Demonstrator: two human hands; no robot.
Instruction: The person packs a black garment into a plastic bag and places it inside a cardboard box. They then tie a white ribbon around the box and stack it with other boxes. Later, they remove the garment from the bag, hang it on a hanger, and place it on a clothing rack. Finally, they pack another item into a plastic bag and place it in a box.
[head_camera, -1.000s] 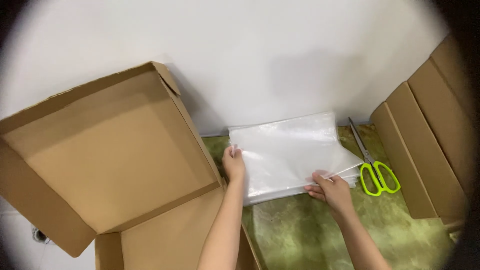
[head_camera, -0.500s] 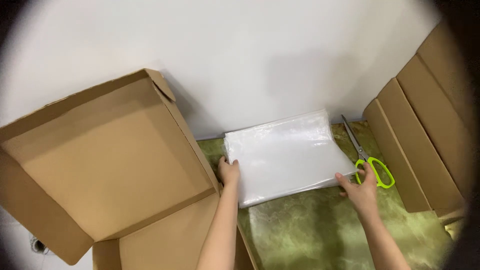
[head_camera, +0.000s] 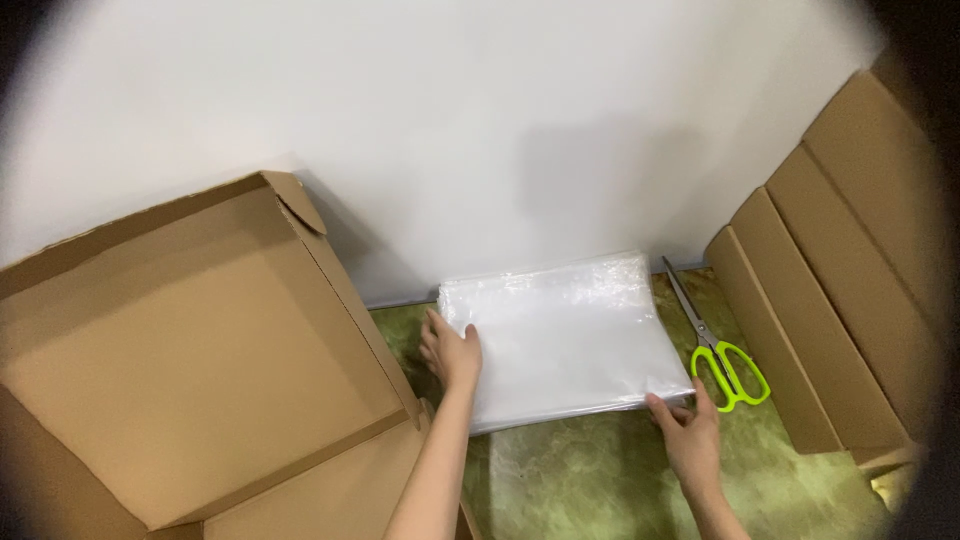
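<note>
**Hands at opposite corners of bag stack**

Right hand (head_camera: 688, 432) pinches the plastic bag stack (head_camera: 565, 335) at its near right corner; left hand (head_camera: 452, 350) lies spread on its left edge. Stack flat on floor (head_camera: 600, 480), long axis left-right, against wall (head_camera: 480, 130). Scissors (head_camera: 720, 352) just right.

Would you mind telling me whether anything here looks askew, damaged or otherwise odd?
Nothing looks damaged or spilled. The stack of clear plastic bags lies flat but slightly skewed to the wall, with the left hand on its left edge and the right hand at its near right corner. The green-handled scissors lie closed beside it.
</note>
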